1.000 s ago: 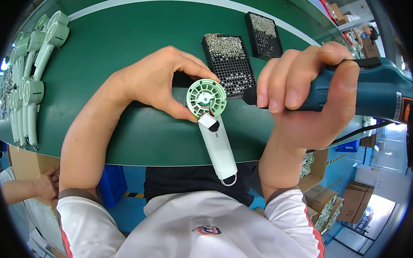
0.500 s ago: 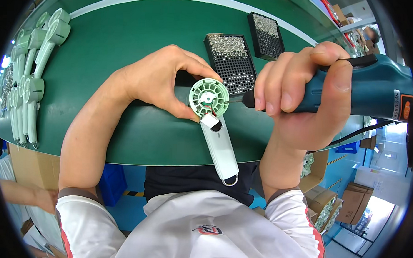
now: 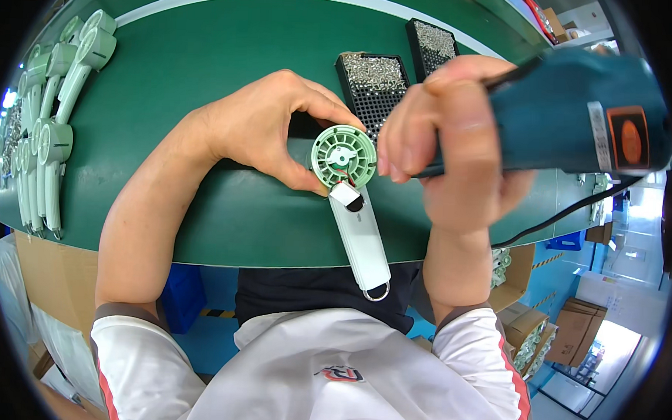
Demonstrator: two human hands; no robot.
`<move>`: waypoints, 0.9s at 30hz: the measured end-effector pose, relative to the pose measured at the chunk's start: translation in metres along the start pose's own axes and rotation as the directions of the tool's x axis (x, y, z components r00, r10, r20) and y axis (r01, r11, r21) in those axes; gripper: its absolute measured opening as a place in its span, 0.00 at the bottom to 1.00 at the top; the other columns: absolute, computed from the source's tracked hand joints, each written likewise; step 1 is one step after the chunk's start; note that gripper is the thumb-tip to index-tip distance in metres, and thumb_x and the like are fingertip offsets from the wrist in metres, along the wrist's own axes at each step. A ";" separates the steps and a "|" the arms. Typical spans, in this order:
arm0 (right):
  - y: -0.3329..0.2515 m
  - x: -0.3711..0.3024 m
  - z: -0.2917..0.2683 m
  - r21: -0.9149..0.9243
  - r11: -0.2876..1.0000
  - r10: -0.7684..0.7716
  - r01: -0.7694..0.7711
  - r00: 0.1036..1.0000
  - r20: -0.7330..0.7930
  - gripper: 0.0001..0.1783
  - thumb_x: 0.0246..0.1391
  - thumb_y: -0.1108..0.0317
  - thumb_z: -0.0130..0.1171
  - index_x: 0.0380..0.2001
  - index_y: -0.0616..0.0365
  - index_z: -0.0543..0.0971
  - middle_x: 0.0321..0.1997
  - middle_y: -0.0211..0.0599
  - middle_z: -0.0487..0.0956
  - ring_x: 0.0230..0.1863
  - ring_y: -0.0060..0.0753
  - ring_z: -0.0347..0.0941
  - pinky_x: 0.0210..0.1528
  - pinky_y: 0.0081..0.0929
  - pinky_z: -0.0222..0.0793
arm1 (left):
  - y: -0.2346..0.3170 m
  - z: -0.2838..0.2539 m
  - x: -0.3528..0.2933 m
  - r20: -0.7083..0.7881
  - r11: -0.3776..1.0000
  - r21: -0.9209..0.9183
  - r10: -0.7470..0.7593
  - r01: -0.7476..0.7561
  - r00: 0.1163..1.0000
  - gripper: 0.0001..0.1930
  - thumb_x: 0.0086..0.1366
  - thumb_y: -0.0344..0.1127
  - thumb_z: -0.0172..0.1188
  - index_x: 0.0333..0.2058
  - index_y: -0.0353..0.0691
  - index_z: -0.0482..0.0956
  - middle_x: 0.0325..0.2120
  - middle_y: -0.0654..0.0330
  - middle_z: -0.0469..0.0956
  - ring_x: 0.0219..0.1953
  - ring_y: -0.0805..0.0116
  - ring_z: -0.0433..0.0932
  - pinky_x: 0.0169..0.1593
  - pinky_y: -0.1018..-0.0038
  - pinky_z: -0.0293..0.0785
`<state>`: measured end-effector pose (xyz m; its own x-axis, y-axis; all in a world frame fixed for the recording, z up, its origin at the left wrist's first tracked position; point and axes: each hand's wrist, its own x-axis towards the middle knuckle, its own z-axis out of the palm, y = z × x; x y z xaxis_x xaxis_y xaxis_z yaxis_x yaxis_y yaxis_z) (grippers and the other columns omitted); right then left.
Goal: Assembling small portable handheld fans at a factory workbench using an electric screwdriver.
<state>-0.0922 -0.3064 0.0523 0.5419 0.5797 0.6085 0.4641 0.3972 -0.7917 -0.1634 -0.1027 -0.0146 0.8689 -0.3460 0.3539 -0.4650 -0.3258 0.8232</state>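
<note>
My left hand (image 3: 272, 126) is closed round the rim of a handheld fan's round green head (image 3: 344, 157), thumb below and fingers above. The fan's pale handle (image 3: 363, 248) slopes toward me and ends in a metal ring. A small white block with thin wires sits where head and handle meet. In my right hand (image 3: 457, 140), partly smeared by motion, is a teal electric screwdriver (image 3: 569, 118) with an orange switch. It lies nearly level just right of the fan head; its tip is hidden or blurred.
Two black trays of small screws, a nearer one (image 3: 374, 85) and a farther one (image 3: 433, 43), rest on the green table (image 3: 230, 51). Several green fan bodies (image 3: 55, 142) are stacked at the left. A black cable (image 3: 565, 210) trails from the screwdriver. Cardboard boxes (image 3: 524, 328) stand below right.
The screwdriver and my right hand have moved left and turned, and the bit no longer shows at the fan head's right edge. The fan has barely shifted. The other person's arm at lower left has moved.
</note>
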 end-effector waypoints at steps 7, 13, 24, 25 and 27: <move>0.008 -0.005 -0.002 0.002 0.997 -0.081 0.082 0.987 0.139 0.04 0.67 0.76 0.47 0.42 0.64 0.70 0.17 0.37 0.70 0.14 0.26 0.64 0.16 0.28 0.67 | -0.003 0.000 0.001 0.029 0.999 -0.050 -0.001 0.003 1.000 0.33 0.41 0.34 0.81 0.49 0.32 0.84 0.42 0.50 0.85 0.45 0.56 0.85 0.54 0.68 0.79; 0.008 -0.003 0.002 -0.012 0.999 -0.048 0.049 0.996 0.075 0.04 0.62 0.79 0.55 0.41 0.65 0.74 0.22 0.32 0.76 0.20 0.21 0.71 0.21 0.24 0.69 | 0.016 -0.011 0.003 0.102 0.987 0.058 -0.154 0.149 0.983 0.33 0.39 0.34 0.81 0.49 0.36 0.85 0.44 0.51 0.85 0.47 0.53 0.84 0.55 0.65 0.78; 0.002 0.000 0.006 0.020 0.996 -0.080 0.082 0.994 -0.078 0.09 0.56 0.76 0.68 0.40 0.61 0.79 0.28 0.27 0.80 0.28 0.16 0.74 0.32 0.21 0.72 | 0.019 -0.001 0.011 -0.035 0.994 0.092 -0.048 0.051 0.998 0.30 0.38 0.33 0.82 0.45 0.34 0.85 0.43 0.56 0.86 0.47 0.60 0.84 0.57 0.67 0.76; 0.006 0.001 -0.001 -0.157 0.979 -0.151 0.127 0.977 -0.151 0.09 0.58 0.75 0.67 0.40 0.62 0.79 0.25 0.28 0.80 0.26 0.19 0.76 0.31 0.22 0.74 | 0.019 -0.002 0.012 -0.032 0.992 0.111 -0.054 0.057 0.998 0.30 0.38 0.33 0.82 0.45 0.34 0.85 0.43 0.56 0.86 0.47 0.60 0.84 0.57 0.67 0.76; -0.050 0.006 -0.019 0.297 0.955 0.102 -0.002 0.941 -0.323 0.15 0.67 0.61 0.61 0.37 0.65 0.77 0.20 0.35 0.77 0.15 0.27 0.73 0.18 0.28 0.70 | 0.021 -0.001 0.008 0.068 0.990 0.057 -0.132 0.128 0.989 0.31 0.40 0.33 0.80 0.47 0.34 0.85 0.44 0.54 0.86 0.48 0.60 0.84 0.57 0.67 0.76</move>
<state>-0.0985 -0.3365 0.0966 0.7833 0.3565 0.5093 0.2343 0.5895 -0.7731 -0.1657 -0.1113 0.0062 0.9092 -0.3587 0.2114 -0.3587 -0.4170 0.8352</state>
